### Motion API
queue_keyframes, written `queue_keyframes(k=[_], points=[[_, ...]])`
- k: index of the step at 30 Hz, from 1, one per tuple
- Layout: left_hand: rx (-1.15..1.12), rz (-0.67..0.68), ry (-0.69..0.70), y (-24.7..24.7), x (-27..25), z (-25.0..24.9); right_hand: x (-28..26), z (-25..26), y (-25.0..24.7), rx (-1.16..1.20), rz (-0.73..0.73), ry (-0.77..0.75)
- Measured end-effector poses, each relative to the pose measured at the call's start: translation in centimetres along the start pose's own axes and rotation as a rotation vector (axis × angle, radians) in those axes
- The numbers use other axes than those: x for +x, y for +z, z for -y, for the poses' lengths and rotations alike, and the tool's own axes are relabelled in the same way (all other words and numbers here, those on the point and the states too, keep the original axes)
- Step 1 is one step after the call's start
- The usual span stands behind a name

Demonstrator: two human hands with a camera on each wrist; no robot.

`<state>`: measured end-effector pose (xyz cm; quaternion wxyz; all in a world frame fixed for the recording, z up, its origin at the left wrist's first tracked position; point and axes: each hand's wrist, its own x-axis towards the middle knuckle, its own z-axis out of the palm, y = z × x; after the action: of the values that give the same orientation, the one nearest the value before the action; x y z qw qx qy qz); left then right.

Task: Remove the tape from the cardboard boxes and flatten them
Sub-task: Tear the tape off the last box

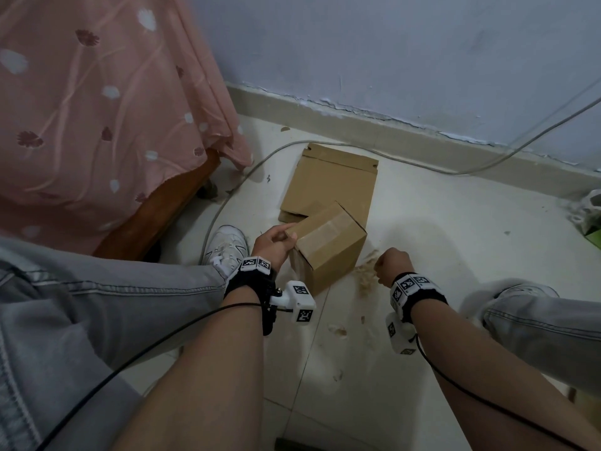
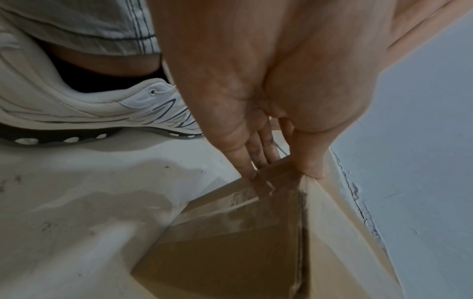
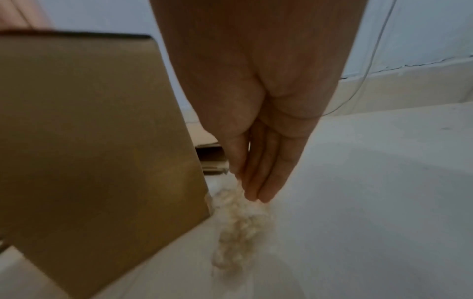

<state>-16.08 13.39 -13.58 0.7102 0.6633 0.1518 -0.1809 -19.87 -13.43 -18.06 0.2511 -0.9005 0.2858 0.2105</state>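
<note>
A small brown cardboard box [image 1: 328, 255] stands tilted on the white floor, with clear tape [image 1: 330, 227] running across its top. My left hand [image 1: 279, 239] grips its upper left corner; in the left wrist view the hand [image 2: 281, 172] pinches that corner of the box [image 2: 230, 252] between thumb and fingers. To the right of the box, my right hand [image 1: 390, 265] pinches a crumpled strip of peeled tape [image 1: 366, 279]. In the right wrist view that tape [image 3: 240, 228] hangs from the right hand [image 3: 247, 188] down to the floor beside the box [image 3: 97, 141]. A flattened cardboard box [image 1: 328, 180] lies behind.
A bed with a pink sheet [image 1: 97, 109] and a wooden frame fills the left. A grey cable [image 1: 227, 196] runs along the floor past the flat cardboard. My white shoes [image 1: 227, 245] flank the box. A bag [image 1: 588, 213] sits at the right edge.
</note>
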Motion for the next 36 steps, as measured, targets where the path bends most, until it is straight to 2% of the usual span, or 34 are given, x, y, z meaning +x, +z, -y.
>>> queue_keyframes(k=[6,11,16,21,24,26,28,32,36], points=[[-0.005,-0.015,-0.027,0.3,0.0,0.2,-0.5,-0.1,1.6,-0.013,-0.007,0.031],[-0.053,-0.011,-0.033,0.4,-0.3,-0.5,-0.3,0.2,2.8,0.068,-0.022,0.071],[-0.093,-0.016,-0.055,0.7,-0.7,-1.0,-2.2,0.7,5.6,-0.049,-0.084,-0.042],[-0.101,-0.001,-0.07,0.6,-1.2,-1.1,-1.3,0.5,3.8,-0.076,-0.062,-0.034],[-0.101,0.001,-0.071,0.5,-1.2,-1.2,-2.4,1.0,4.4,-0.196,-0.044,-0.109],[-0.103,-0.007,-0.079,0.6,-1.2,-1.3,-2.8,0.7,5.2,-0.229,-0.018,-0.102],[-0.101,-0.011,-0.081,0.6,-1.3,-1.3,-2.8,0.3,4.7,-0.206,0.019,-0.038],[-0.106,-0.009,-0.084,0.6,-1.6,-1.2,-1.4,-0.7,2.9,-0.008,0.009,0.145],[-0.126,-0.007,-0.082,0.7,-1.6,-1.5,-0.5,-1.5,2.1,0.191,0.073,0.348]])
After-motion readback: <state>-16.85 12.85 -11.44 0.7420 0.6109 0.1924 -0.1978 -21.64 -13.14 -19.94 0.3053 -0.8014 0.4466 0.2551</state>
